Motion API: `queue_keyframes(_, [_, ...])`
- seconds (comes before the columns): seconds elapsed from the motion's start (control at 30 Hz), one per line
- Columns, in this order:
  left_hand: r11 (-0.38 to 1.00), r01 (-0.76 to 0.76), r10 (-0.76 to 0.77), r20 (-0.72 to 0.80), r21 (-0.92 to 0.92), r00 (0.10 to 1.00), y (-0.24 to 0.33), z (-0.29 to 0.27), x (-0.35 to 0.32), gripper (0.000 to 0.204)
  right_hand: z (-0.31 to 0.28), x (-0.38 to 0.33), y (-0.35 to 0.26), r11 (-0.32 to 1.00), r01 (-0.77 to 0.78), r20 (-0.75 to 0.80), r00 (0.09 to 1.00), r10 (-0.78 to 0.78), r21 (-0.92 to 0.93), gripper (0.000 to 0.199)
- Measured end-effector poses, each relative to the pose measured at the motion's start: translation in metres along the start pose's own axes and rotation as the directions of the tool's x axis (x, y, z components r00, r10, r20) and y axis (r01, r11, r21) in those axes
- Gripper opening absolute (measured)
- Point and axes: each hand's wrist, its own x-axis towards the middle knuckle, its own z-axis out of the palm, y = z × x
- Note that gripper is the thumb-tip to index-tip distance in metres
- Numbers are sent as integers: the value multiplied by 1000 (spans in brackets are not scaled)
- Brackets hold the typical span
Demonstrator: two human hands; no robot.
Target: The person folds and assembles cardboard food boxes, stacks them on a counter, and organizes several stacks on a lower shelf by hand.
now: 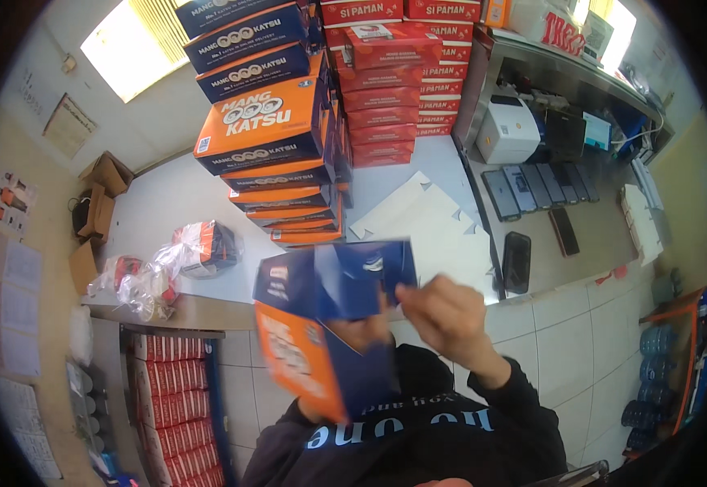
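Observation:
A navy and orange cardboard box point(296, 357), partly folded, is held tilted in front of my chest. My right hand point(448, 318) is closed at the corner of its navy flap point(341, 280), thumb and fingers pinching the edge. My left hand point(310, 411) is mostly hidden behind the orange side, supporting the box from below. Some fingers point(363, 330) show in the gap under the navy flap, blurred; I cannot tell exactly how they grip. A flat white cardboard sheet point(426, 223) lies on the white table just beyond.
Tall stacks of orange-navy boxes point(260, 122) and red boxes point(382, 97) stand at the back. Plastic-wrapped packs point(206, 247) sit at the table's left. To the right, a counter holds a white printer point(510, 130) and several phones point(536, 191). Red-white boxes point(176, 406) fill a shelf below left.

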Motion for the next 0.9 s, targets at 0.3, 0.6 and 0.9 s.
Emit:
queue_keyframes(0.3, [671, 684, -359, 682, -286, 637, -10, -37, -29, 41, 4, 3, -1, 916, -262, 53, 965, 258, 305, 29])
queue_keyframes(0.6, [969, -248, 117, 906, -14, 406, -49, -76, -41, 35, -14, -87, 151, 522, -819, 363, 574, 734, 238, 43])
queue_keyframes(0.9, [791, 609, -100, 994, 55, 40, -18, -58, 7, 23, 3, -61, 61, 270, -293, 205, 927, 313, 917, 22])
